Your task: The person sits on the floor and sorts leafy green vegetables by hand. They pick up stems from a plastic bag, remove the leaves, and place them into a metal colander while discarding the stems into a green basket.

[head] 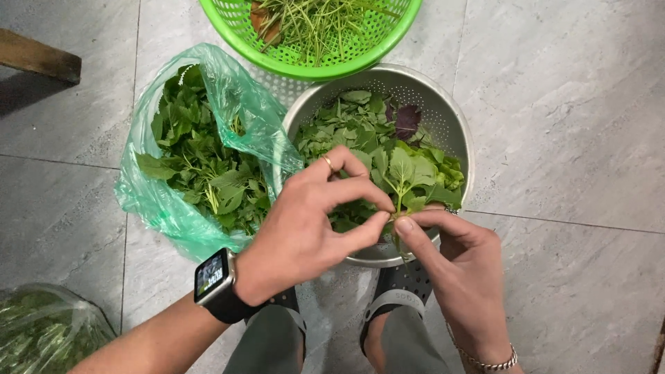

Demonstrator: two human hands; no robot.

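At the far left edge, a wooden plank (38, 57) is seen lying on the grey tiled floor (568, 138), and in the bottom left corner a clear bag of greens (41, 332) is partly cut off by the frame. Next along, a green plastic bag (149, 197) is spread open on the tiles, stuffed with leafy herbs (201, 166); its right flap is draped against the rim of the metal colander (454, 128). Up top, a green plastic basket (312, 66) is filled with bare stems (312, 24), and its lower edge touches the colander's rim.

Now the centre: the left hand (312, 221), wearing a ring and a dark smartwatch (213, 275) at the wrist, is closed with thumb and fingertips pinched on a leafy sprig (405, 173). The sprig is held upright over the near side of the colander, above the picked leaves (346, 125) already piled inside, one purple leaf (407, 119) among them. The right hand (457, 266), a chain bracelet (488, 361) at its wrist, is pinched on the sprig's stem just below, thumb touching the left fingertips. Both hands are clamped together on that one stem. The colander's near rim is hidden by them. Below, grey clogs (395, 298) are seen on the tiles.
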